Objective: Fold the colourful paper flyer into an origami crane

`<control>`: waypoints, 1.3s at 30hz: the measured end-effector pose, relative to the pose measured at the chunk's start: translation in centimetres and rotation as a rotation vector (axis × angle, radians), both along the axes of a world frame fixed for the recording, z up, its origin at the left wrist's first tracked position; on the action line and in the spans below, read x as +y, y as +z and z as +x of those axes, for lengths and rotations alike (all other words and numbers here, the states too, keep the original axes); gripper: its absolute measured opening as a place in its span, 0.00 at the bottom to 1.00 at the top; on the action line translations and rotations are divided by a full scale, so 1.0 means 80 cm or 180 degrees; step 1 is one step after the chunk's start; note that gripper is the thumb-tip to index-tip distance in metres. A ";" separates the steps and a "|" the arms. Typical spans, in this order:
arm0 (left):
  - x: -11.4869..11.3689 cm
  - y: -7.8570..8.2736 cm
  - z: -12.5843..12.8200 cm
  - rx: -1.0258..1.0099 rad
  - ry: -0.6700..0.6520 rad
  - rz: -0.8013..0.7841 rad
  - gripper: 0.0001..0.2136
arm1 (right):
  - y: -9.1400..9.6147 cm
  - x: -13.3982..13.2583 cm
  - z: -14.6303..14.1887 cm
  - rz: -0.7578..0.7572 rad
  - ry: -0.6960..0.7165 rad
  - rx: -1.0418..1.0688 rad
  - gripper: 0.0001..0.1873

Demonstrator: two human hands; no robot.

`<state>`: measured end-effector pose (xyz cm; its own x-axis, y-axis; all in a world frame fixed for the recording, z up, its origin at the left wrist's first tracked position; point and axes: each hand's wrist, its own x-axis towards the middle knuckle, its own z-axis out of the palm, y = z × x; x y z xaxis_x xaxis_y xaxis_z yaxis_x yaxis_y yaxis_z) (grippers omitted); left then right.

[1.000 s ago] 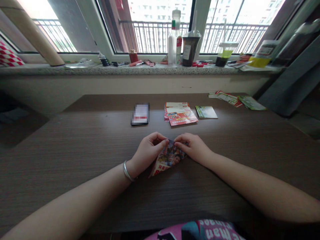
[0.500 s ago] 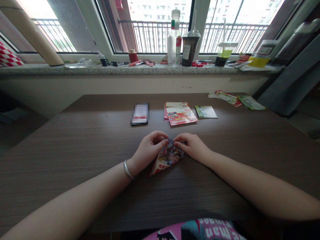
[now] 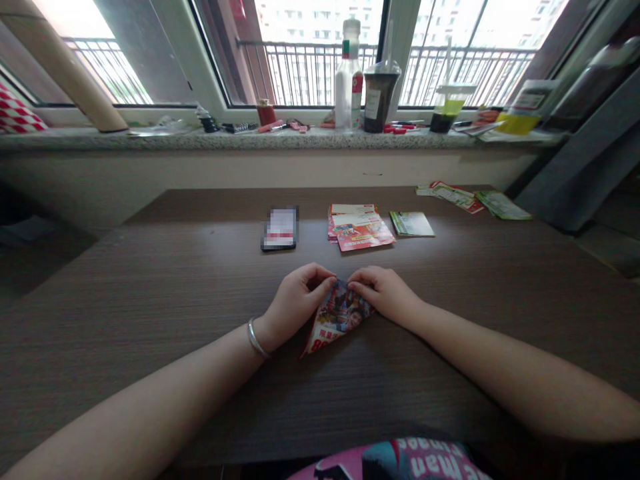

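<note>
A printed paper flyer (image 3: 340, 315), folded into a rough triangle, is held low over the middle of the brown table (image 3: 200, 280). Its upper left edge is pinched by my left hand (image 3: 303, 293), which wears a silver bangle (image 3: 256, 340) at the wrist. On the upper right, my right hand (image 3: 387, 290) pinches the same flyer between thumb and fingers. Both thumbs lie on the near face, and the fingers behind it are partly hidden. The flyer's lower left corner points toward me.
Beyond my hands lie a phone (image 3: 280, 229), a stack of red and white flyers (image 3: 364, 230) and a small green-white stack of cards (image 3: 413, 225). More leaflets (image 3: 503, 205) rest at the far right. Bottles and cups line the windowsill (image 3: 300, 139).
The flyer has tilted slightly, its lower left corner shifting a little toward me. Both hands keep their pinch with almost no movement.
</note>
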<state>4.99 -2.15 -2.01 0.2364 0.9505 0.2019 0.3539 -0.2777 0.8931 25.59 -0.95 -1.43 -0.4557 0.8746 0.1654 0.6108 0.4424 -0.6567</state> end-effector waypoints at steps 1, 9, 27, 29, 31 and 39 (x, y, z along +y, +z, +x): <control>0.000 0.000 0.000 0.0012 -0.0022 0.0013 0.09 | 0.000 0.000 0.000 -0.0001 0.0001 0.0003 0.08; 0.000 -0.004 0.001 -0.0211 -0.0084 -0.0200 0.12 | -0.002 0.000 0.000 0.0014 -0.0039 0.0042 0.06; 0.024 -0.008 -0.011 0.0119 0.0222 -0.0149 0.07 | -0.008 -0.005 0.003 0.1383 0.0817 -0.0434 0.07; 0.027 -0.011 -0.013 0.0045 0.0298 -0.0177 0.08 | -0.007 -0.007 0.001 0.1531 0.1025 -0.0508 0.08; 0.029 -0.013 -0.014 0.0023 0.0308 -0.0204 0.09 | -0.008 -0.007 -0.001 0.1671 0.1114 -0.0514 0.09; 0.034 -0.017 -0.016 0.0174 0.0217 -0.0180 0.09 | -0.016 -0.008 -0.004 0.1912 0.1307 -0.0644 0.12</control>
<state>3.71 0.53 -3.36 0.1800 0.9742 0.1362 0.4190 -0.2012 0.8854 25.29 -1.62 -2.68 -0.7977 0.4137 0.4388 0.4026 0.9070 -0.1233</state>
